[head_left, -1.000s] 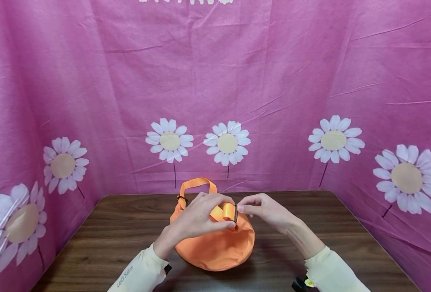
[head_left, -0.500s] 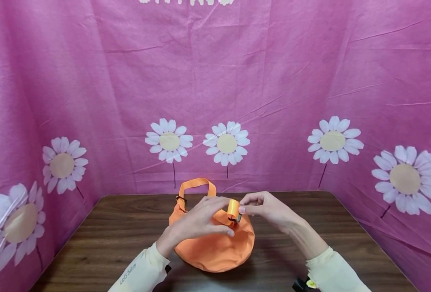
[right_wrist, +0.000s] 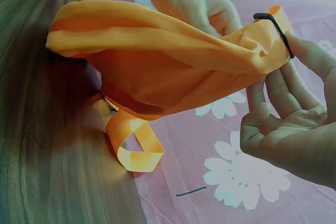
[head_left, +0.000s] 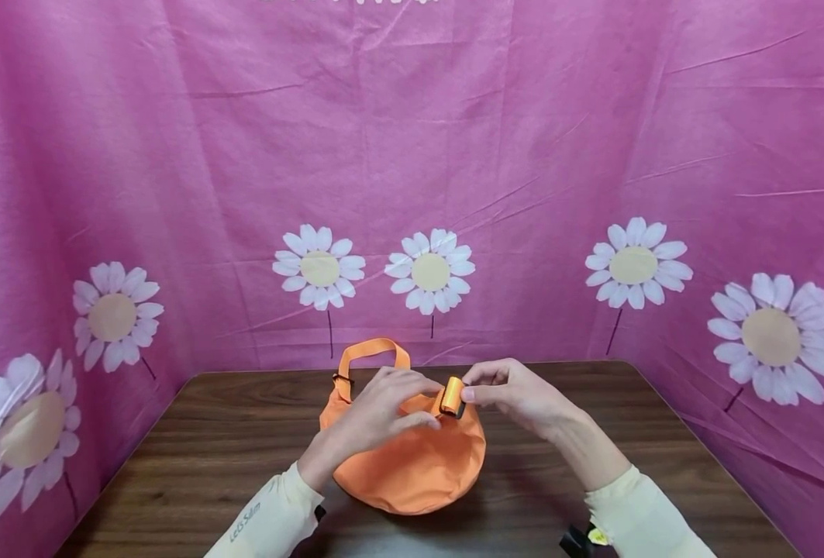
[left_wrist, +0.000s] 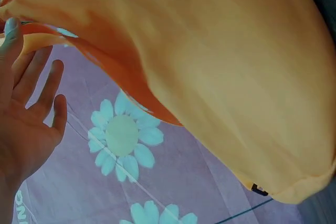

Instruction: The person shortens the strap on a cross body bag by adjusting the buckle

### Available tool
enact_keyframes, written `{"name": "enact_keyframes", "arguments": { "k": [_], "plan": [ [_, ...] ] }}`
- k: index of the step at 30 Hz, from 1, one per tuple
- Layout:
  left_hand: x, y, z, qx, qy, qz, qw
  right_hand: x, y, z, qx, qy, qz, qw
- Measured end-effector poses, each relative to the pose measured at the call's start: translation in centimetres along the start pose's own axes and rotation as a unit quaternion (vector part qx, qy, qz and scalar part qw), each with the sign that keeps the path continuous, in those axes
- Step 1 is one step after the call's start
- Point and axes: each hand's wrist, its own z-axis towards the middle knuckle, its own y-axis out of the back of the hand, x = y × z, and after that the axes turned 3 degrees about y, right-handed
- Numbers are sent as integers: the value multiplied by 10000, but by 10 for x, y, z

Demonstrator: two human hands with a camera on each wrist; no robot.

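Note:
An orange fabric bag (head_left: pixel 412 480) is propped on the table, its rounded bottom toward me. At its upper right, a doubled-over strap end (head_left: pixel 453 394) runs through a dark slider buckle (right_wrist: pixel 273 30). My right hand (head_left: pixel 523 399) pinches the buckle between thumb and fingers. The strap passes between the thumb and index finger of my left hand (head_left: pixel 384 411), which lies across the bag's top. In the left wrist view the other fingers of that hand (left_wrist: pixel 31 108) are spread; its index fingertip is hidden there.
A strap loop (head_left: pixel 377 347) with another dark slider stands up at the bag's back left. The brown wooden table (head_left: pixel 223 434) ends at a pink curtain (head_left: pixel 537 194) printed with daisies, which surrounds it on three sides.
My left thumb and index finger have slid off the buckle back to the strap. The strap end and buckle have turned and shifted slightly right, with my right hand on them.

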Motion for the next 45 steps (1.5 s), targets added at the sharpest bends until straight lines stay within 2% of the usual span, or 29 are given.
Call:
{"name": "enact_keyframes", "arguments": {
  "k": [4,6,9,13,16,18,21,26,30,34,37,39,41,42,45],
  "plan": [
    [4,1,-2,46,79,242,9997,1,4,-2,87,303,276,9991],
    [5,2,-2,24,91,170,9998,1,5,-3,82,398,345,9986],
    [5,2,-1,30,131,-225,9997,3,4,-2,76,439,432,9981],
    [-4,0,3,6,208,-874,9960,4,0,0,286,532,539,9967],
    [-12,2,7,-284,116,-1015,9944,6,-3,0,364,573,636,9957],
    [-12,9,9,-597,11,-938,9938,8,-4,-1,308,585,734,9951],
    [1,25,13,-956,-125,-768,9924,14,-1,-5,118,671,958,9931],
    [32,55,13,-1028,46,-813,9914,27,14,-18,-312,848,1365,9865],
    [48,78,-3,-882,371,-821,9920,34,31,-32,-268,767,1703,9820],
    [64,95,-19,-752,717,-810,9913,35,53,-46,-123,641,2204,9732],
    [74,110,-31,-846,1032,-930,9867,38,68,-56,-146,586,2629,9629],
    [82,119,-39,-873,1245,-1057,9827,39,78,-62,-245,532,2734,9601],
    [89,127,-47,-826,1471,-1293,9771,39,88,-68,-444,386,2597,9639],
    [91,131,-50,-787,1570,-1387,9746,38,92,-71,-569,289,2353,9698],
    [97,139,-58,-662,1969,-1934,9589,35,104,-76,-703,-147,976,9926]
  ]
}}
